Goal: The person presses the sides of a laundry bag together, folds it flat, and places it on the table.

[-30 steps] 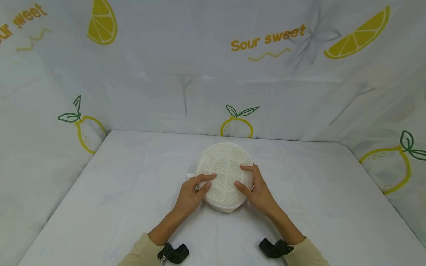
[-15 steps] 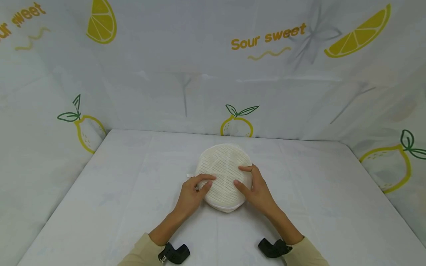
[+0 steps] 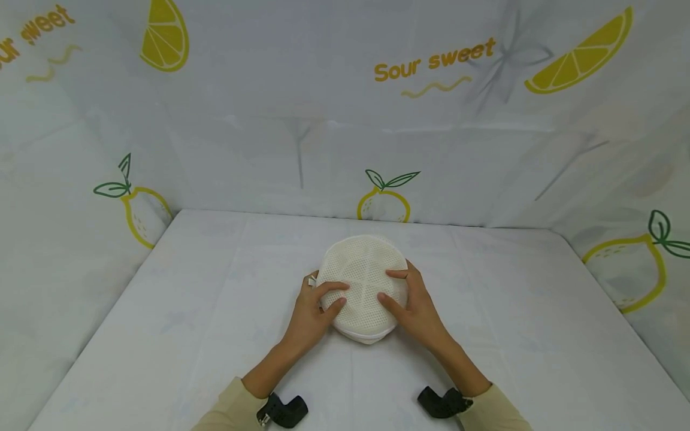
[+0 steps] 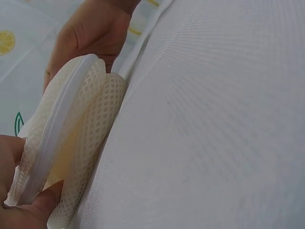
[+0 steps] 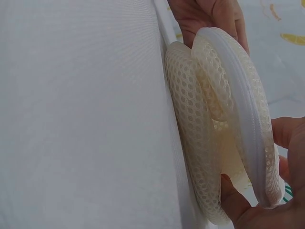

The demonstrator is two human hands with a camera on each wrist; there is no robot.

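Observation:
A round, cream mesh laundry bag sits at the middle of the white table, its flat top facing up. My left hand grips its left side, thumb and index finger on top and other fingers beyond the edge beside a small white tag. On the opposite side my right hand holds it the same way. Both wrist views show the bag from the side: a white zipper band runs round the upper part, and a fold opens below it. One fingertip of the left hand reaches into that fold.
A white cloth covers the table. Behind and at both sides hangs a pale curtain printed with lemons and lettering. A black wrist camera is strapped at each sleeve cuff.
The left hand's outer fingers have shifted up along the bag's left edge and now show around the tag. The bag's far rim sits slightly nearer. The right hand has barely moved.

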